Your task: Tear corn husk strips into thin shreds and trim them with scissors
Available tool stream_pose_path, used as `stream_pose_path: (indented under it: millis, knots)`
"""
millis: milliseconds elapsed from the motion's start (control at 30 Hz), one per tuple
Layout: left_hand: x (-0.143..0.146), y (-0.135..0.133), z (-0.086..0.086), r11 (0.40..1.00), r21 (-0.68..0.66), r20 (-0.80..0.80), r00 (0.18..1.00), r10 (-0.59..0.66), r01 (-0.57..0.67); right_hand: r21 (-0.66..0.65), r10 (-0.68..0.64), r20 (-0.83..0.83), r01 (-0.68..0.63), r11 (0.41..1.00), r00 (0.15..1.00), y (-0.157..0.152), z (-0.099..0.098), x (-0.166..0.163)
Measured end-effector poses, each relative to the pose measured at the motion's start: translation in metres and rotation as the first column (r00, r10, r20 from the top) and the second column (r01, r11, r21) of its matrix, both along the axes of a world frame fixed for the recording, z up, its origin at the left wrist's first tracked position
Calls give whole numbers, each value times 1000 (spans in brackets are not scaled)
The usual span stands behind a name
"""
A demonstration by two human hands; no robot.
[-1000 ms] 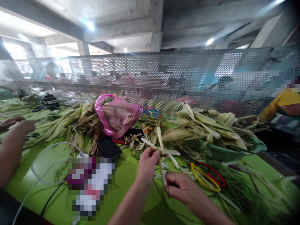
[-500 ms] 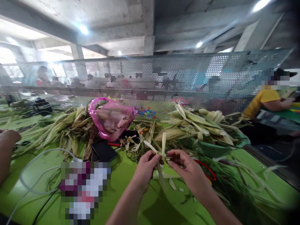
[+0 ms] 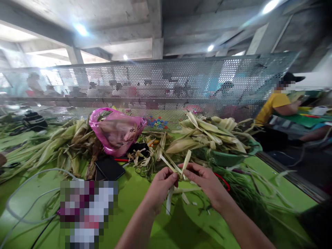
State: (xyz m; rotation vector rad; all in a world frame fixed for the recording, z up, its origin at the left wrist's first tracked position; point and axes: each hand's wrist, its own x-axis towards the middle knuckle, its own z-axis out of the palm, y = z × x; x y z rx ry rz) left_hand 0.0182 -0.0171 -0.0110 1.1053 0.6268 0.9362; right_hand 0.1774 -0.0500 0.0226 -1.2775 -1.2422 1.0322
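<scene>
Between my two hands is a small piece of folded corn husk strips (image 3: 187, 159), pale, with ends sticking up and one hanging below. My left hand (image 3: 164, 183) pinches it from the left, thumb against fingers. From the right, my right hand (image 3: 200, 178) closes its thumb and fingertips on the same strips near the crossing. The fingers hide how the strips are folded at the middle. Under my hands, loose husk scraps (image 3: 185, 198) lie on the green table (image 3: 145, 228).
Beyond my hands stand a pink plastic bag (image 3: 118, 129) and a green basin (image 3: 228, 158) heaped with corn husks (image 3: 207, 133). A black phone (image 3: 110, 168) and white cable (image 3: 15, 193) lie left, green grass-like strands (image 3: 243, 197) right. A mesh partition (image 3: 166, 79) crosses behind; a person in yellow (image 3: 272, 103) sits right.
The upright husk end now leans right, and the hanging strip has swung left. My right hand has shifted its hold closer to my left. The whole view has turned slightly right.
</scene>
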Motion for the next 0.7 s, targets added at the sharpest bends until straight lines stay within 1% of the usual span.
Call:
stream_pose_path:
  millis: [100, 200, 267, 333, 400, 467, 533, 600, 700]
  knots:
    - [2, -1, 0, 997, 25, -19, 997, -71, 72, 22, -63, -95, 65, 998, 993, 2, -4, 2]
    - [5, -2, 1, 990, 37, 23, 991, -136, 135, 22, -151, -172, 157, 987, 974, 5, -9, 5]
    - [4, -2, 2, 983, 53, 48, 983, -179, 176, 31, -192, -184, 201, 979, 964, 7, -12, 7]
    - [3, -1, 3, 978, 61, 59, 978, -202, 199, 61, -211, -98, 217, 974, 973, 9, -12, 10]
    - [3, 0, 3, 982, 66, 32, 984, -178, 175, 101, -229, 82, 220, 970, 970, 8, -10, 13]
    - [3, 2, 1, 989, 98, -38, 994, -106, 109, 152, -268, 264, 235, 960, 926, 5, -5, 14]
    - [5, 3, -1, 985, 166, -112, 993, -36, 55, 228, -298, 376, 224, 948, 878, 0, 2, 12]
    - [7, 3, -4, 972, 226, -145, 989, -27, 59, 276, -250, 463, 130, 952, 851, -4, 7, 7]
    - [11, 0, -7, 952, 284, -164, 984, -64, 110, 240, -130, 575, -15, 971, 808, -5, 9, -3]
